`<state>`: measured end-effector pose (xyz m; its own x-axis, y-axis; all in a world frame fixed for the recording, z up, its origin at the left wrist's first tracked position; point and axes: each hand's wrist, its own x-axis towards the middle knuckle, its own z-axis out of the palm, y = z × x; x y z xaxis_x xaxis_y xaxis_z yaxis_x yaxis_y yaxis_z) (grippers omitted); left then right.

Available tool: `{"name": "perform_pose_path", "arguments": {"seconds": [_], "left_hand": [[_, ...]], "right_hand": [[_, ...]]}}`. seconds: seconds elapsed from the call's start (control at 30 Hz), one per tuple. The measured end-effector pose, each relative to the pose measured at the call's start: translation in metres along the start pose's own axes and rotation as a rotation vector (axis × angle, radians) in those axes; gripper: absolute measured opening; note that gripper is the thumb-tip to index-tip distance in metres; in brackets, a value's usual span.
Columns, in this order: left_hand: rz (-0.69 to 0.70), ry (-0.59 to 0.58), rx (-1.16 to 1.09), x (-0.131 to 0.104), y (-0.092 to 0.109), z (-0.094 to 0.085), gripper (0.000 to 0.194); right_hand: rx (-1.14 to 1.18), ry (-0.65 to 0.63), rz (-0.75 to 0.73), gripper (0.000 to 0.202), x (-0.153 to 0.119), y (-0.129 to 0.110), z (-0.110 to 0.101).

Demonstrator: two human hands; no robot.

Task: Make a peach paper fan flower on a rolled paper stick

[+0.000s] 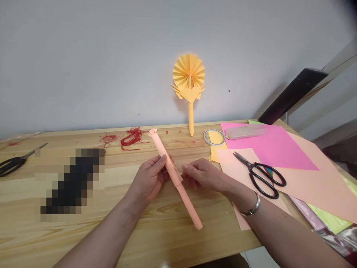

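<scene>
A peach rolled-paper tube [169, 165] slants over the table, its upper end frayed and its lower half thinner. My left hand [150, 176] grips it near the middle, thumb on top and fingers behind. Close against the tube's right side, my right hand [199, 173] has thumb and fingers pinched together. A small whitish flap shows at those fingertips; what it is I cannot make out. Behind, a yellow pleated paper fan [191, 95] with a heart-shaped piece and a rolled handle leans upright on the wall.
Black-handled scissors [259, 173] lie on peach paper [228, 160] at right, near pink paper [281, 149] and a tape roll [206, 142]. Red thread [134, 138] lies at the back. More scissors [16, 162] and a blurred dark object [74, 184] are at left.
</scene>
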<state>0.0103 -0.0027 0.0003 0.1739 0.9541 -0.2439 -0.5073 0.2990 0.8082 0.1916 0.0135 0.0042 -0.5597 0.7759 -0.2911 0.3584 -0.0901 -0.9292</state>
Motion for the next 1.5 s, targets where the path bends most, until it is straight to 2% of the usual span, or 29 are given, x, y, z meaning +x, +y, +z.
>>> {"name": "perform_pose_path", "arguments": {"seconds": [0.1, 0.2, 0.37, 0.53, 0.7, 0.9, 1.0, 1.1, 1.17, 1.23, 1.33, 1.4, 1.5], "left_hand": [[0.065, 0.093, 0.031, 0.002, 0.002, -0.004, 0.017], [0.076, 0.122, 0.037, 0.003, 0.002, -0.004, 0.018], [0.062, 0.127, 0.044, 0.004, 0.002, -0.004, 0.02], [0.068, 0.137, 0.044, 0.003, 0.004, -0.003, 0.019], [0.081, 0.141, 0.031, 0.003, 0.004, -0.005, 0.018], [0.064, 0.127, 0.017, 0.002, 0.004, -0.004, 0.016], [0.031, 0.123, -0.02, 0.002, 0.004, -0.003, 0.016], [-0.029, 0.09, -0.046, 0.002, 0.004, -0.002, 0.018], [-0.065, 0.066, -0.055, 0.001, 0.003, -0.002, 0.019], [-0.086, 0.053, -0.056, 0.001, 0.002, -0.002, 0.019], [-0.097, 0.035, -0.049, 0.0, -0.001, -0.002, 0.019], [-0.096, 0.035, -0.04, 0.0, -0.002, -0.002, 0.019], [-0.076, 0.047, -0.035, 0.0, -0.002, -0.002, 0.018]], "right_hand": [[-0.122, -0.175, 0.046, 0.049, -0.007, -0.004, -0.004], [-0.182, -0.26, 0.072, 0.044, -0.008, -0.005, -0.003], [-0.171, -0.301, 0.064, 0.029, -0.006, -0.003, -0.001], [-0.136, -0.35, 0.093, 0.023, -0.008, -0.008, -0.002], [-0.135, -0.399, 0.192, 0.021, -0.009, -0.015, -0.001], [-0.104, -0.415, 0.162, 0.029, -0.01, -0.012, -0.002], [-0.031, -0.332, 0.114, 0.044, -0.008, -0.008, -0.003], [0.006, -0.095, 0.045, 0.054, -0.003, -0.004, 0.0], [-0.001, 0.076, -0.048, 0.047, 0.0, -0.003, 0.002], [0.002, 0.172, -0.136, 0.036, 0.002, -0.003, 0.004], [0.017, 0.192, -0.205, 0.039, 0.002, -0.003, 0.006], [0.0, 0.209, -0.227, 0.048, 0.002, -0.003, 0.006], [-0.009, 0.146, -0.203, 0.052, 0.001, -0.003, 0.006]]}}
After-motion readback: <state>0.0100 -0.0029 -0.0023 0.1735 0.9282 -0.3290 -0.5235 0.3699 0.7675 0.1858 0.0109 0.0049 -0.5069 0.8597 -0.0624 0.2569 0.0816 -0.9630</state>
